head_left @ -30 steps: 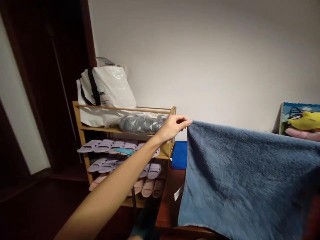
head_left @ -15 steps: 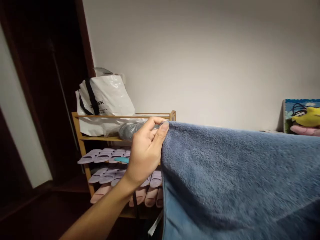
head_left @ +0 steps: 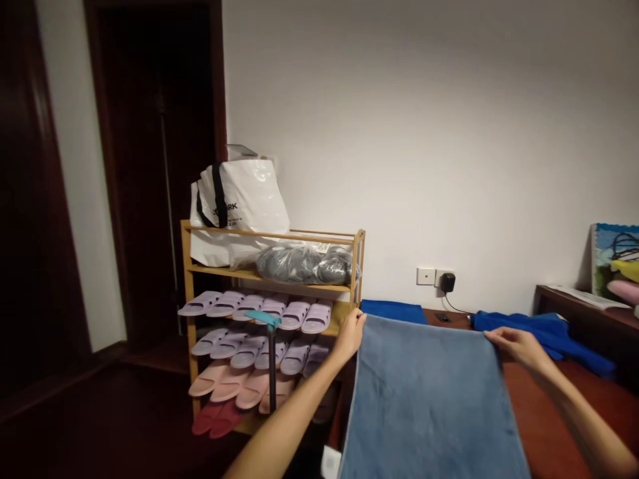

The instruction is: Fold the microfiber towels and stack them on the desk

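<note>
A greyish-blue towel hangs spread out in front of me, its top edge stretched between both hands. My left hand pinches the upper left corner. At the upper right corner, my right hand pinches the cloth between thumb and fingers. The lower end of the towel runs out of the picture. Behind it is a reddish-brown wooden table. On this table lie a flat blue cloth and a crumpled blue cloth.
A wooden rack at left holds several slippers, plastic-wrapped dark items and a white bag. A turquoise-topped pole stands before it. A black plug sits in the wall socket. A picture board leans at far right.
The towel has moved down and away from me, uncovering the table and blue cloths. My right hand has come into view. The camera has turned somewhat left.
</note>
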A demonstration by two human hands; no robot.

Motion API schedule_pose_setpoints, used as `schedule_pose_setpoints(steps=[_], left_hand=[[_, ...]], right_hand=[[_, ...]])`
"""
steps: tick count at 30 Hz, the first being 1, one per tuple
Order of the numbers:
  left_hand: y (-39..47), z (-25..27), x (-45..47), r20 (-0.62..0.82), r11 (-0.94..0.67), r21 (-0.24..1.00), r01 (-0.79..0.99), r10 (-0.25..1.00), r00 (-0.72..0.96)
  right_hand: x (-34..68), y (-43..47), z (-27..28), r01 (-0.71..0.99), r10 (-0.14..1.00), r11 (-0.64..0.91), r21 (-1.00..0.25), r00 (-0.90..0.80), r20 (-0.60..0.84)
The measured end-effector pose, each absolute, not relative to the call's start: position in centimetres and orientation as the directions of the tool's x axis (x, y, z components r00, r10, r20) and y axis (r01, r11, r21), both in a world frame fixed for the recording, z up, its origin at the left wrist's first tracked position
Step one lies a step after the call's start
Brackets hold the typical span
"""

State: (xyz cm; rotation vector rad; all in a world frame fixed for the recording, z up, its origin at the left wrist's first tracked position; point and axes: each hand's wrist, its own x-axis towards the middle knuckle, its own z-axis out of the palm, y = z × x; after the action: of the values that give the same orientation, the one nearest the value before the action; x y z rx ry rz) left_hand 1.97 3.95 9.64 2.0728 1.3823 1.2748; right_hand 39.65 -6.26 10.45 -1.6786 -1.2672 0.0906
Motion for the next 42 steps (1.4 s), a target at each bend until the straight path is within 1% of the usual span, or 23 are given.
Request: schedule_pose_setpoints(steps=[2, 4, 8, 12, 15, 17, 19, 21, 25, 33, 38, 42], left_hand=[[5.9, 7.4, 2.9, 0.439, -0.409, 0.657, 0.633, 0.89, 0.121], [7.2, 5.7, 3.4, 0.386, -0.35, 0.621, 0.702, 0.915, 0.115], [9.2, 4.0, 3.4, 0.318, -0.269, 0.535, 0.801, 0.942, 0.104], [10.6, 3.7, 2.8, 0.315, -0.261, 0.436, 0.861, 0.941, 0.125], [10.5, 3.1, 3.1, 0.346, -0.332, 0.352, 0.875, 0.915, 0.209], [10.3, 2.2, 3.7, 0.365, -0.434, 0.295, 0.851, 0.874, 0.319], [10.1, 0.9, 4.3, 0.338, -0.549, 0.234, 0.802, 0.82, 0.463], [10.1, -0.4, 4.6, 0.279, -0.614, 0.193, 0.765, 0.782, 0.558], [10.5, -1.7, 4.6, 0.218, -0.612, 0.177, 0.771, 0.788, 0.576], [8.2, -1.9, 4.5, 0.188, -0.618, 0.185, 0.764, 0.785, 0.59], [2.8, -1.5, 3.4, 0.209, -0.646, 0.162, 0.746, 0.761, 0.614], [-2.9, -0.9, 1.8, 0.248, -0.687, 0.123, 0.716, 0.72, 0.648]], right_hand=[[38.5, -3.9, 7.8, 0.688, 0.817, 0.008, -0.726, 0.414, 0.401], [37.8, -2.0, 5.5, 0.705, 0.837, -0.032, -0.708, 0.406, 0.367], [37.8, 1.0, 2.7, 0.762, 0.84, -0.083, -0.642, 0.4, 0.367], [38.4, 3.4, 1.8, 0.817, 0.844, -0.136, -0.561, 0.392, 0.366], [37.2, 4.7, 1.0, 0.868, 0.866, -0.136, -0.478, 0.338, 0.368], [35.8, 5.3, -0.1, 0.908, 0.901, -0.06, -0.415, 0.228, 0.368], [34.5, 5.5, -1.5, 0.93, 0.939, 0.033, -0.366, 0.096, 0.329], [33.7, 5.5, -2.8, 0.937, 0.966, 0.077, -0.341, 0.015, 0.259], [33.8, 5.2, -4.2, 0.948, 0.984, 0.071, -0.309, -0.016, 0.178], [34.5, 3.0, -4.5, 0.964, 0.99, 0.051, -0.261, -0.015, 0.138], [33.6, -2.7, -4.4, 0.962, 0.991, 0.067, -0.264, -0.034, 0.128], [32.2, -9.2, -4.6, 0.969, 0.993, 0.038, -0.245, -0.008, 0.122]])
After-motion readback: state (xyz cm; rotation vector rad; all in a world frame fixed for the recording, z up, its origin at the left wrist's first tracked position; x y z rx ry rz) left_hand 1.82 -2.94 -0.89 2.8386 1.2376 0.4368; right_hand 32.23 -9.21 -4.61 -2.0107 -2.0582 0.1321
